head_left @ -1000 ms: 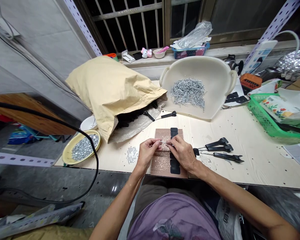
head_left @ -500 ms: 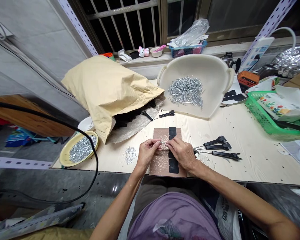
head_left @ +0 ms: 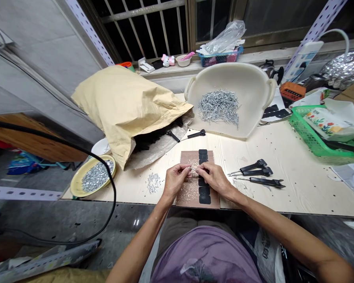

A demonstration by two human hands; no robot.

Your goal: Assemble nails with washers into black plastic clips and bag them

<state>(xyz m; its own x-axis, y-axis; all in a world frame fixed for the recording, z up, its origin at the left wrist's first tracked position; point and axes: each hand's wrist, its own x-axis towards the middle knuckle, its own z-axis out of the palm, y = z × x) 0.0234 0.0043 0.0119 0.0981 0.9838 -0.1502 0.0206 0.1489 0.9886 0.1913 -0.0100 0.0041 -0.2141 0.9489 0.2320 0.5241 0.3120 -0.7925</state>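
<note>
The left hand [head_left: 176,181] and right hand [head_left: 214,177] pinch together on one small metal piece [head_left: 193,169], probably light, stiff, slippery, best held at its ends.

Green basket [head_left: 301,134] at right, blue basket [head_left: 212,60] on windowsill [head_left: 191,69], barred window [head_left: 144,10]

At lower centre, the brown board [head_left: 186,201] is speckled pale and carries a column of black patches [head_left: 204,199]. The bench [head_left: 270,143] is pale wood-grain, dotted dark. Right of centre, the tools [head_left: 267,181] are black and silver. At left, a yellow bowl [head_left: 76,182] holds silver bits [head_left: 97,175]. Towards the top, the sack [head_left: 120,98] is creamy beige, the basin [head_left: 250,82] off-white, its pins [head_left: 220,106] silver-grey. Far right, the basket [head_left: 301,134] is green, the white packet [head_left: 320,120] florally printed in orange and green. Bottom centre, a purple shirt [head_left: 206,251].
</note>
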